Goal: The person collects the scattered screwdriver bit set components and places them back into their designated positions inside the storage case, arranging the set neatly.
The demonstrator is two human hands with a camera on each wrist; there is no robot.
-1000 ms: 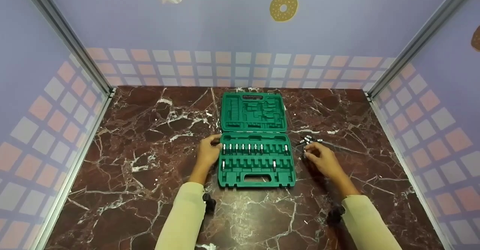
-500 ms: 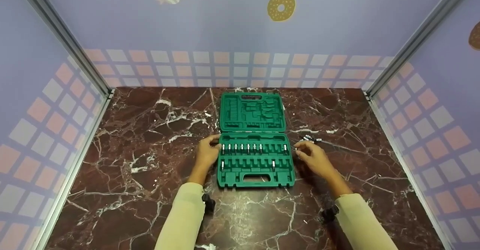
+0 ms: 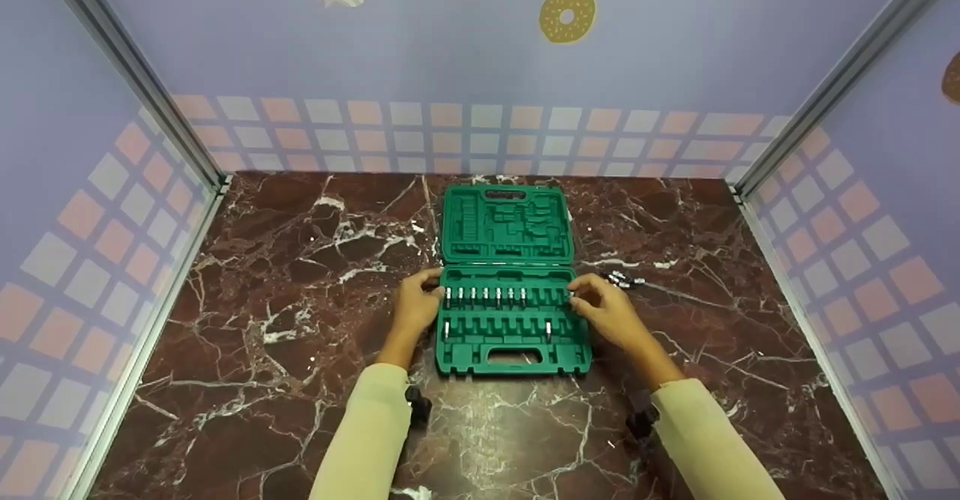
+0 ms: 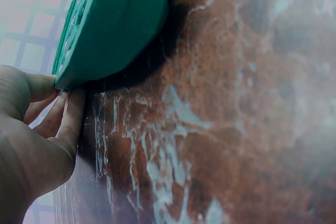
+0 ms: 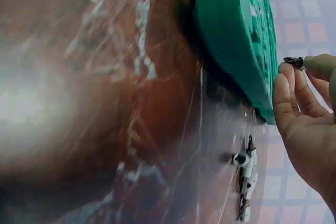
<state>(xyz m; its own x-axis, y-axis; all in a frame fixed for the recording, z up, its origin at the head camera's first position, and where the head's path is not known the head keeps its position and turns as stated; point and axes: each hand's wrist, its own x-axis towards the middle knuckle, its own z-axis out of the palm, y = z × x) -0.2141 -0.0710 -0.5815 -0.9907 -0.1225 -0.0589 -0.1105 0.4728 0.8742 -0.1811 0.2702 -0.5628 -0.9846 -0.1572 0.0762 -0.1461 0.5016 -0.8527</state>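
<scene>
Head view shows us the marble tabletop [image 3: 285, 425], with the green case [image 3: 465, 356] lying open near its middle. Our left hand [image 3: 416, 305] grips the case's left edge, just as half a second ago. Our right hand [image 3: 606, 312] has moved leftward, from beside the case to over its right edge, leaving the loose bits [image 3: 617, 280] on the table behind it. In the right wrist view, thumb and fingertips pinch one dark-tipped bit [image 5: 294, 61]. So we judge this piece carried across but not yet seated. Seated bits [image 3: 499, 295] fill the upper row's left part; what lies under our right fingers we cannot tell.
</scene>
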